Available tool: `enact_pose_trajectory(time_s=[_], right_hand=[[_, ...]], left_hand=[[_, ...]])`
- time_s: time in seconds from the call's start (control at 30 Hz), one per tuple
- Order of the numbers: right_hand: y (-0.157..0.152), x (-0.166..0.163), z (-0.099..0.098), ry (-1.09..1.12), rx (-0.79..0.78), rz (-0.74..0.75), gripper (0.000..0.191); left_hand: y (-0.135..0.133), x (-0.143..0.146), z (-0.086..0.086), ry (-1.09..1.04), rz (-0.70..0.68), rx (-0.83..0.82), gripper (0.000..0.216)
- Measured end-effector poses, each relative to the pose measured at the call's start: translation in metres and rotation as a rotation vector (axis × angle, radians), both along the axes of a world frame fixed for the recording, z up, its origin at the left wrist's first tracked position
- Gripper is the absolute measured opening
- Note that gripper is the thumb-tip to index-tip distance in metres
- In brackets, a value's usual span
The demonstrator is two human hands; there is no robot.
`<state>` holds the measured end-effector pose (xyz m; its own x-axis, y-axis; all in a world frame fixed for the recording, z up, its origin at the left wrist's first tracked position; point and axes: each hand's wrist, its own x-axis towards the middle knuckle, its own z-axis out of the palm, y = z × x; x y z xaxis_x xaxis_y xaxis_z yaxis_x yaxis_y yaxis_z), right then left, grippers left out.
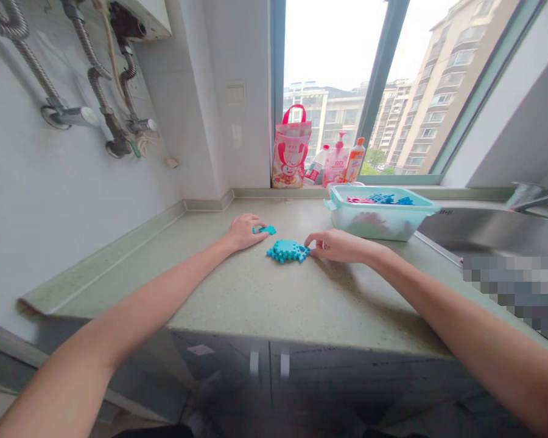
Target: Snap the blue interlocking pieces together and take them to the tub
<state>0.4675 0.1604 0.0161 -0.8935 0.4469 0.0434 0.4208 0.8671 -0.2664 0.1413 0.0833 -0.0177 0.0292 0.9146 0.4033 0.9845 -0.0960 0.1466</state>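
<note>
On the speckled green-grey countertop lies a flat assembly of interlocking teal plastic pieces. My right hand comes in from the right, its fingertips gripping the assembly's right edge. A little to the left, my left hand has its fingertips on a small teal plastic piece, which sticks out from under them toward the assembly. That small piece and the assembly lie apart, with a narrow gap between them.
A mint-green plastic tub holding pink and blue pieces stands behind my right hand. A steel sink lies to the right. Bottles and a pink bag stand on the window ledge. Metal hoses hang on the left wall.
</note>
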Motion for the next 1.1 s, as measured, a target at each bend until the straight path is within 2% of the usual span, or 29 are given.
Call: enact_pose_trajectory(time_s=[0.1,0.2,0.3,0.4,0.5,0.6,0.77,0.9,1.0,1.1], right_hand=[[-0.002,0.000,0.002,0.004,-0.008,-0.003,0.031],[-0.005,0.001,0.004,0.015,-0.017,-0.019,0.030],[-0.008,0.002,0.006,0.034,-0.029,-0.030,0.030],[-0.009,0.003,0.006,0.032,-0.029,-0.014,0.030],[-0.007,0.003,0.005,0.032,-0.034,-0.005,0.031],[-0.005,0.003,0.004,0.029,-0.032,-0.012,0.031],[-0.006,0.002,0.004,0.019,-0.021,-0.021,0.030],[-0.009,0.003,0.007,0.046,-0.045,-0.029,0.028],[-0.005,0.003,0.006,0.059,-0.040,-0.027,0.031],[0.002,0.002,0.002,0.161,0.032,-0.058,0.040]], left_hand=[[-0.002,0.004,0.005,-0.042,-0.112,-0.007,0.037],[-0.006,-0.001,0.014,-0.072,-0.130,0.037,0.052],[-0.013,-0.024,0.028,-0.115,-0.109,0.126,0.060],[-0.020,-0.053,0.036,-0.204,-0.080,0.163,0.057],[-0.025,-0.072,0.036,-0.257,-0.068,0.005,0.046],[-0.024,-0.076,0.029,-0.272,-0.091,-0.178,0.041],[-0.019,-0.068,0.023,-0.250,-0.045,-0.156,0.039],[-0.023,-0.047,0.028,-0.220,-0.052,-0.052,0.042],[-0.033,-0.016,0.038,-0.292,-0.182,0.014,0.045],[-0.042,0.018,0.044,-0.378,-0.346,0.007,0.043]])
